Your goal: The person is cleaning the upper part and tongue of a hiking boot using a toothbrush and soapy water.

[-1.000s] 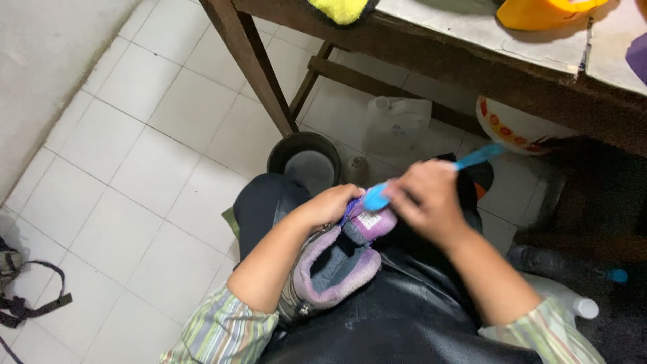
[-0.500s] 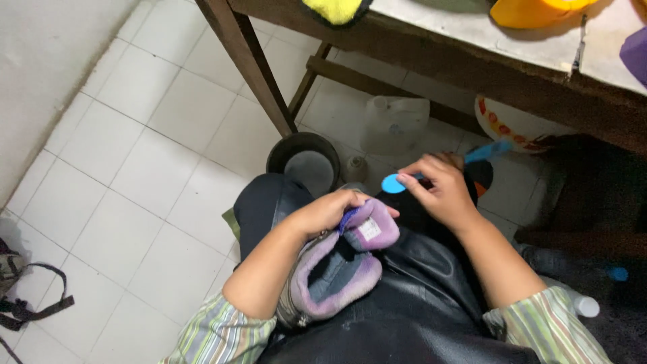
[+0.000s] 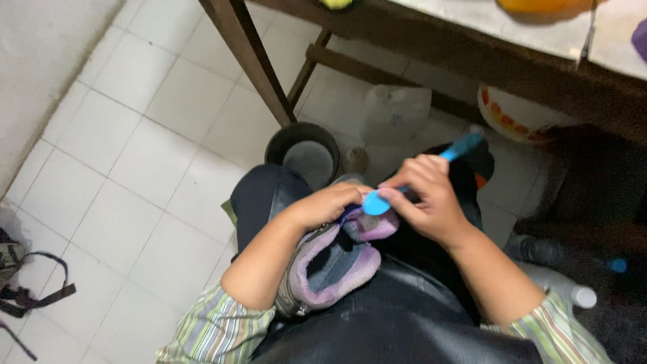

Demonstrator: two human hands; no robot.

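From the head camera, looking down at the lap: the purple shoe [image 3: 337, 266] lies on the person's black apron [image 3: 397, 323], opening up, toe toward the wooden table [image 3: 431, 50]. The left hand [image 3: 323, 205] is clamped around the shoe's front, fingers curled over the tongue. The right hand [image 3: 424, 199] is closed on a blue brush [image 3: 418, 178], its head down against the shoe's tongue just beside the left fingertips, its handle pointing away toward the table.

I'd judge this a scrubbing step on the upper front of the shoe. The next stroke seems to need the left hand to hold the shoe firm while the brush runs short passes without catching the left fingers, which sit very close.

Room around the shoe: beyond it, toward the table, stands a dark round bucket [image 3: 304, 152], and past that a table leg [image 3: 253, 64] slants down, so forward reach is hemmed in. On the shoe's left, white tiled floor [image 3: 128, 175] lies open, with a strap [image 3: 40, 293] well apart by the wall. On its right, dark clutter and a white bottle [image 3: 566, 290] crowd near the right elbow.
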